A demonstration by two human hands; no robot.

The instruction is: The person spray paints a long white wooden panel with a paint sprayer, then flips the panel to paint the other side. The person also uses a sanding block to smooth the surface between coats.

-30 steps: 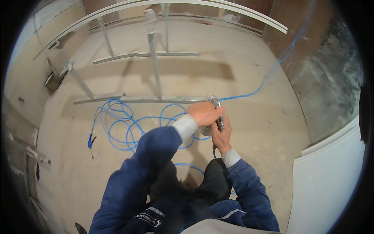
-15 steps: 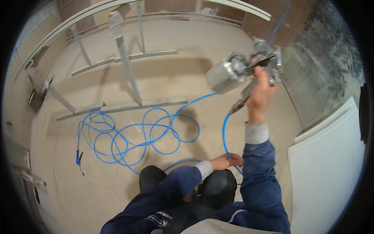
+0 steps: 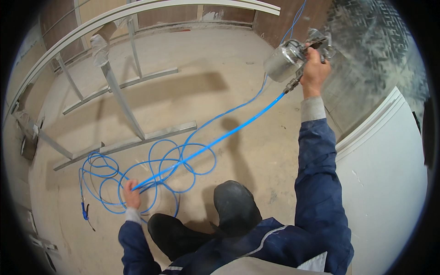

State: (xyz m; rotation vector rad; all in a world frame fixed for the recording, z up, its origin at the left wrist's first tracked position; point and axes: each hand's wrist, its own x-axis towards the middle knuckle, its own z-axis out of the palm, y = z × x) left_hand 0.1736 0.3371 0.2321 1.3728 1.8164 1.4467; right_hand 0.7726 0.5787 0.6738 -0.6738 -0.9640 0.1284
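A metal spray gun with a silver cup is gripped in my right hand, up at the far right. From the fitting under its handle a blue air hose runs taut down to the left. My left hand is closed around that hose at the lower left. Between and beyond my hands, more of the hose lies in loose loops on the floor. A blue blow gun with a thin nozzle rests on the floor at the left end of the coils.
Metal stands with wrapped uprights are at the left, their feet on the floor. A long white profile stretches across the top. A white panel leans at the right, near a paint-stained dark sheet.
My left hand has moved from my knees out to the left, drawing the hose straight. The right hand with the spray gun has shifted slightly farther away. My legs have stepped.
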